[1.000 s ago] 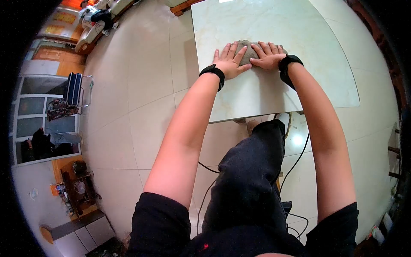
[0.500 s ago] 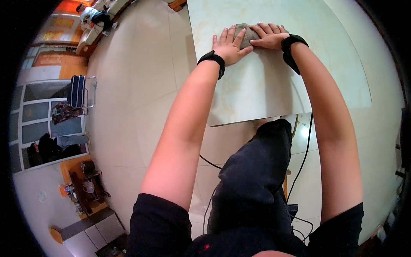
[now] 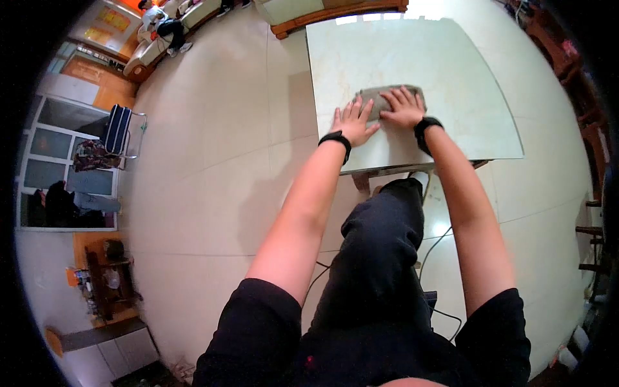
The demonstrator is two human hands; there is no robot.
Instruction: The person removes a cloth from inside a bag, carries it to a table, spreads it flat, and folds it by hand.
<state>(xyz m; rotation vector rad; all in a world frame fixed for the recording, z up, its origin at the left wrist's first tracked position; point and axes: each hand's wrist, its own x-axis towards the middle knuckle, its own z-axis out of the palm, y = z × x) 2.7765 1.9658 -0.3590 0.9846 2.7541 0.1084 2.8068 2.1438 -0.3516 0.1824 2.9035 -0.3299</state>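
Observation:
A grey-brown folded cloth (image 3: 375,95) lies on the pale, marble-patterned table (image 3: 451,61). Both palms press down on it from the near side. My left hand (image 3: 353,122) rests on the cloth's left near part, its fingers spread and partly over the tabletop. On the right part of the cloth lies my right hand (image 3: 404,109), flat with the fingers apart. The cloth's far edge shows beyond the fingertips, while its near side is mostly hidden. Each wrist wears a black band.
Behind the table stands a wood-trimmed sofa (image 3: 338,20). A person (image 3: 169,29) sits at the far left. A dark folding chair (image 3: 118,131) stands by the left wall. Black cables (image 3: 440,240) run near my legs below the table, and dark wooden furniture lines the right side.
The view has tilted up, showing more of the table's far side and the sofa. Both hands and the cloth now appear closer to the table's front edge. The hands stay on the cloth.

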